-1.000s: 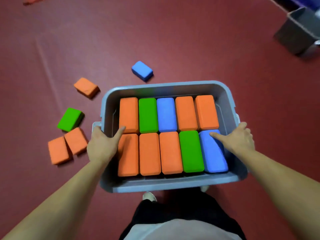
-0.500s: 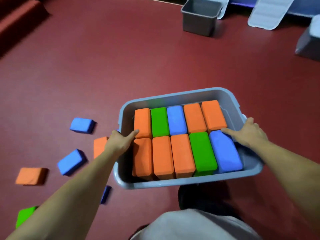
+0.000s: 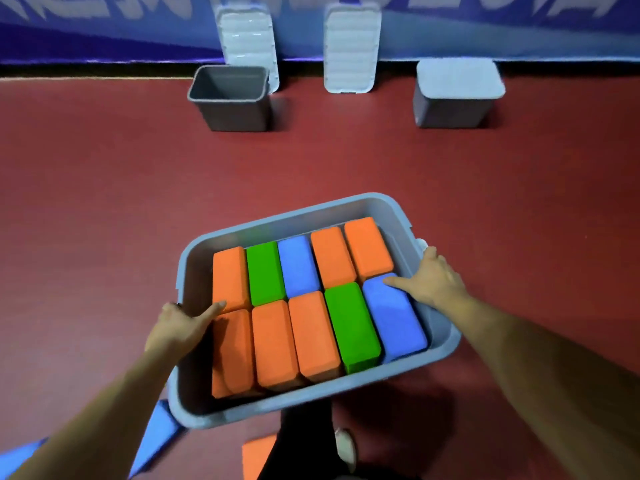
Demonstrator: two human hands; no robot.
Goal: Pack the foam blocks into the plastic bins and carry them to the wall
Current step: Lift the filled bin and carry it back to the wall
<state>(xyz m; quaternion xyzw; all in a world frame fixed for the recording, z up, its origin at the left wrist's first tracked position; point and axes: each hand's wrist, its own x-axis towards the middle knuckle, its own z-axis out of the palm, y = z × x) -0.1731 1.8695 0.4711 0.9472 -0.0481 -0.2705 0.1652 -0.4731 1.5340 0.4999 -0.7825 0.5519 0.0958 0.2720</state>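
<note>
Foam blocks, ten showing, packed in two rows of five inside the plastic bin (image 3: 304, 218): in the far row we list orange (image 3: 230, 275), green (image 3: 265, 271), blue (image 3: 298, 265), orange (image 3: 332, 256), orange (image 3: 367, 247); in the near row three orange ones (image 3: 273, 341), one green (image 3: 351, 323), one blue (image 3: 393, 313). The plastic bin, grey-blue, is held tilted above the red floor (image 3: 104, 202), well apart from the blue wall (image 3: 104, 29). The left grip (image 3: 180, 323) holds the bin's left rim, its thumb lying over the edge between the two orange end blocks; the right grip (image 3: 433, 278) holds the right rim, its thumb resting on the near blue block. We cannot see the fingers under either rim. By the wall we note an open grey bin (image 3: 228, 98) with a pale lid (image 3: 249, 39) propped behind it, a second lid (image 3: 351, 53) leaning on the wall, and a closed bin (image 3: 457, 95) to the right. On the floor below the held bin lie a loose blue block (image 3: 162, 434) and a loose orange block (image 3: 256, 455), beside a shoe (image 3: 344, 445).
</note>
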